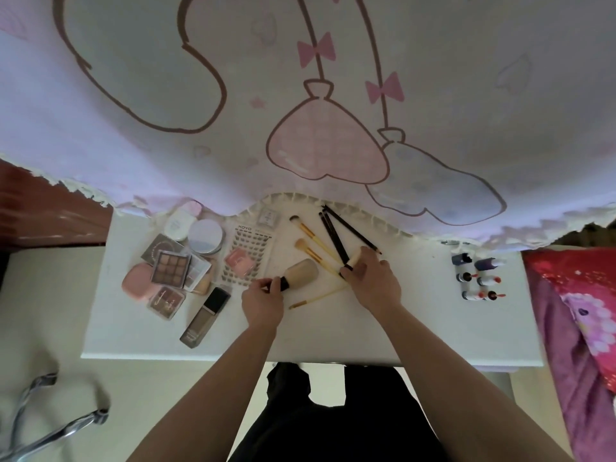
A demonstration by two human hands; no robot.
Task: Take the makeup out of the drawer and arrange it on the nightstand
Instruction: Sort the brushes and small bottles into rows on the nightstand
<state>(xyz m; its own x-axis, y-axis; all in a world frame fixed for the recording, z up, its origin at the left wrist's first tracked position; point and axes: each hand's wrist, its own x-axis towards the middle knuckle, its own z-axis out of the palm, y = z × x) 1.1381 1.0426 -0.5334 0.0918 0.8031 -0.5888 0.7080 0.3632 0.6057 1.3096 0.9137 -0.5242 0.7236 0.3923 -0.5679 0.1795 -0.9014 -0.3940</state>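
On the white nightstand (366,335) my left hand (263,303) pinches the black handle of a big tan powder brush (301,271). My right hand (375,281) grips a second brush with a pale head (355,258) and a black handle. Gold-handled brushes (313,243) and dark pencils (350,228) lie just behind the hands. One thin gold brush (313,299) lies between my wrists. Eyeshadow palettes (170,269), compacts (204,235), a lash card (248,253) and a foundation bottle (206,316) sit at the left. Small lip bottles (476,278) stand at the right.
A printed cloth (300,111) with a fringed edge hangs over the back of the nightstand and covers some items' ends. A red and pink blanket (580,311) lies at the right. A metal chair frame (50,421) stands on the floor at lower left.
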